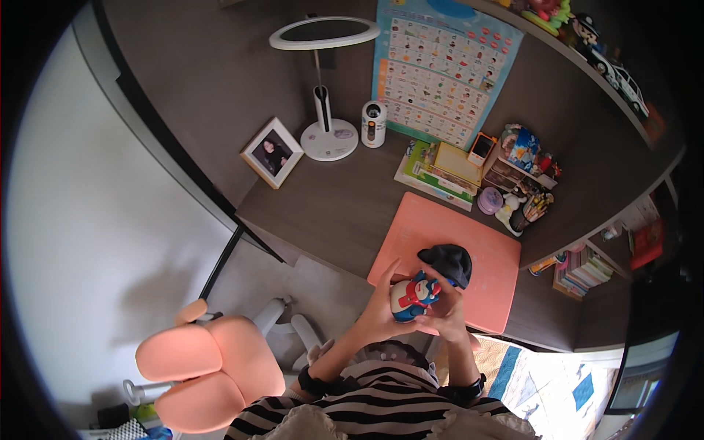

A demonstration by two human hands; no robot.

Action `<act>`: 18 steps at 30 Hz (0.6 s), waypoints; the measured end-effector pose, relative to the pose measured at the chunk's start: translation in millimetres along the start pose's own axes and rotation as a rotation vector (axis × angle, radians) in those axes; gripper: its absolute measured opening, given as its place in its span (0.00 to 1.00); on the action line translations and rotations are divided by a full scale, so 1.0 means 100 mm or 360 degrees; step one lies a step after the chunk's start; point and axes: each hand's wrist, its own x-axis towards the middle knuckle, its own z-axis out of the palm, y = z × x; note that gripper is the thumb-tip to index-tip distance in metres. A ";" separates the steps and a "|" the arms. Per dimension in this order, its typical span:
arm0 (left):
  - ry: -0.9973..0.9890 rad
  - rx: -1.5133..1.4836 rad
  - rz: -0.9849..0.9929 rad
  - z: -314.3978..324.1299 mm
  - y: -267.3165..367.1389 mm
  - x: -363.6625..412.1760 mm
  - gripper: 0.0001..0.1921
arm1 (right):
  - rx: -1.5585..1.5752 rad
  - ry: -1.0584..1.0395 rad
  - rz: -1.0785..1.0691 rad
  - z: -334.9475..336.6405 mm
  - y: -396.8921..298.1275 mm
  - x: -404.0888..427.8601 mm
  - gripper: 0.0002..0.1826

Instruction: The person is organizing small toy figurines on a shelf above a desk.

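Between my two hands is a small blue and cream toy figure [407, 300] with a red cap and red scarf. My left hand [379, 308] cups it from the left and below, its thumb and fingers spread around the body. From the other side my right hand [448, 311] grips it near the head. Just beyond the figure lies a crumpled black cloth item [451, 263], perhaps a cap or pouch, with a bit of blue at its lower edge. It rests on a coral desk mat [498, 264] under my hands.
The dark desk [324, 209] carries a photo frame [273, 154], a white lamp [330, 140], a white cylindrical device [374, 125], stacked books [434, 173] and a pencil holder [531, 212]. A coral chair [220, 368] stands at lower left. Shelves with books [583, 269] are at right.
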 end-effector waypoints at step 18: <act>0.0071 -0.0154 -0.0303 0.09 0.11 -0.77 0.55 | 0.0170 -0.0306 0.0245 0.04 0.01 -0.33 0.37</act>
